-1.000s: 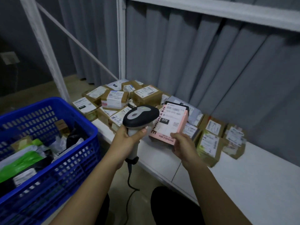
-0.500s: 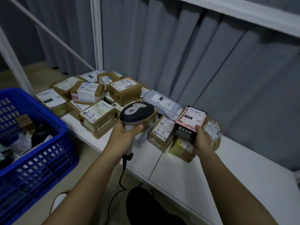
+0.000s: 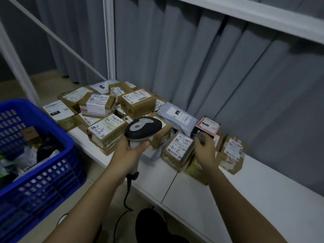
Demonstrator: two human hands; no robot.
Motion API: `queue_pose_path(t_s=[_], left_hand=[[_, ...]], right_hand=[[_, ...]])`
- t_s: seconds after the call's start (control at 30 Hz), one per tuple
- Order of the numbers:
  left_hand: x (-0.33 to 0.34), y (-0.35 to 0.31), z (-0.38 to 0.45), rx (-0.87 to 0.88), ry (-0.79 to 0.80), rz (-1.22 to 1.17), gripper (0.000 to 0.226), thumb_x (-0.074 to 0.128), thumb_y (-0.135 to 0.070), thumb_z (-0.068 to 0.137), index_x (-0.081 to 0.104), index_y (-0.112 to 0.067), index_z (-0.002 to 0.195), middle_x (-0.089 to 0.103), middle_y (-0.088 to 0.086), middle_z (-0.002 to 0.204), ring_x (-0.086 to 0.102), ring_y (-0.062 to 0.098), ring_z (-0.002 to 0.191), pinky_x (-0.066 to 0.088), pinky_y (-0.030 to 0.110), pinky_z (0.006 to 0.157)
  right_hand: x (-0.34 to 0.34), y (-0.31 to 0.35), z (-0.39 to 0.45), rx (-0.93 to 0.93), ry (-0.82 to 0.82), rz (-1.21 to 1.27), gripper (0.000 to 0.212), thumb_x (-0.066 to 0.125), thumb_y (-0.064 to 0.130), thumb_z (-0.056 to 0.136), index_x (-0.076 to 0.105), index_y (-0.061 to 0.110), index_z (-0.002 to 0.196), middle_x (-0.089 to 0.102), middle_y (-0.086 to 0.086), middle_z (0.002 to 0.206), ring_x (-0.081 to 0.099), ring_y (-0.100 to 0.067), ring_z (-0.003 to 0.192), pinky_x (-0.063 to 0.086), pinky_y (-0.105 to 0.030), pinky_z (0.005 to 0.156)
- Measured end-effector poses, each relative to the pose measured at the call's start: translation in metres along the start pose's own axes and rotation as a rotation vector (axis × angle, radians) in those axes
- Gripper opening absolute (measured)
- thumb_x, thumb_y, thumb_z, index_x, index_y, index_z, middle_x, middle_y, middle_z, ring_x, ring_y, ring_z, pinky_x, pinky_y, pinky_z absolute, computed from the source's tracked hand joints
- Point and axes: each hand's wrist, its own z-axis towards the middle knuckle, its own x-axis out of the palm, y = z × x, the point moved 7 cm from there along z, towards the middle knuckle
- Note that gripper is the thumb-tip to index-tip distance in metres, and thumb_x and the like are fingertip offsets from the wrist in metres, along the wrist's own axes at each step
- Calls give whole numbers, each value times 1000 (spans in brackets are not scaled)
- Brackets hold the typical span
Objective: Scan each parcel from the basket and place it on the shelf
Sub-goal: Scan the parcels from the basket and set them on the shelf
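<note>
My left hand (image 3: 129, 151) grips the handle of a grey-and-black barcode scanner (image 3: 143, 128), held over the front of the white shelf (image 3: 245, 199). A pink-and-black parcel (image 3: 208, 127) lies on top of the brown boxes at the right end of the pile. My right hand (image 3: 206, 153) is just below it with loosely bent, blurred fingers and holds nothing. Whether the fingertips still touch the box I cannot tell. The blue basket (image 3: 43, 186) stands at the left with several bags and small boxes inside.
Several labelled brown boxes (image 3: 138, 102) and a grey poly bag (image 3: 177, 116) crowd the shelf's left half; one box marked "1-2" (image 3: 178, 148) sits at the front. The scanner cable (image 3: 126, 199) hangs to the floor. Grey curtains hang behind, and an upper shelf board (image 3: 263, 13) runs overhead.
My right hand carried the pink-and-black parcel to the right, set it on the boxes and let go. The view swung right, so the basket shifted left. The scanner stays in my left hand.
</note>
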Motion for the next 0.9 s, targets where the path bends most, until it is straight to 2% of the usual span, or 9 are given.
queue_pose_path(t_s=[0.1,0.2,0.3,0.43,0.6,0.67,0.73,0.8,0.9], left_hand=[[-21,-5,-14,-25,-19,26,46,70,-22,85,52,-22,128,63,-6,115,59,14,107,48,42,97],[-56,-11,-37,-49,-86,6,55,71,-25,84,49,-22,134,61,0,123,57,21,112,46,49,100],[-105,-10,-65,-66,-185,-49,58,71,-26,84,47,-24,136,60,-4,125,56,19,113,46,44,100],[-191,-9,-96,-70,-416,-136,52,69,-20,86,48,-19,134,61,0,124,58,21,112,47,38,94],[-299,-19,-125,-13,-669,-224,38,65,-15,89,47,-21,123,60,-15,103,58,7,93,44,31,83],[-334,-16,-136,-11,-714,-226,44,64,-15,90,43,-24,128,54,-19,98,54,8,91,40,30,84],[-365,-11,-144,-32,-734,-218,52,66,-16,90,41,-22,135,56,-13,109,53,11,97,40,29,86],[-397,-6,-153,-29,-773,-203,54,68,-17,88,43,-21,135,57,-11,116,54,9,98,40,28,85],[-430,4,-162,-47,-801,-189,44,68,-17,88,47,-24,126,57,-20,101,53,-3,89,41,27,82]], right_hand=[[30,25,-39,-207,141,-76,36,55,17,96,54,11,131,44,-7,138,41,-20,126,33,-29,104],[67,66,-89,-381,320,-52,29,56,17,95,59,14,123,47,2,128,44,-14,122,36,-25,96],[108,99,-139,-435,489,-14,32,56,18,94,56,16,126,48,-1,132,46,-16,122,40,-32,101],[180,139,-210,-547,755,-51,38,59,22,94,51,19,131,46,-1,137,49,-16,121,42,-28,94],[276,184,-286,-655,977,-132,42,58,22,94,49,17,136,44,-4,137,52,-14,107,43,-24,89],[314,195,-308,-677,1023,-163,43,57,21,95,48,17,137,43,-3,140,51,-17,113,41,-24,90],[352,200,-321,-737,1034,-204,44,56,20,95,47,14,138,43,-5,143,45,-22,127,39,-29,99],[396,193,-335,-821,1099,-359,54,56,23,95,40,14,145,36,-7,151,35,-26,137,34,-37,109],[447,162,-351,-990,1167,-811,64,51,35,97,22,24,153,19,-4,160,15,-26,146,16,-51,117]])
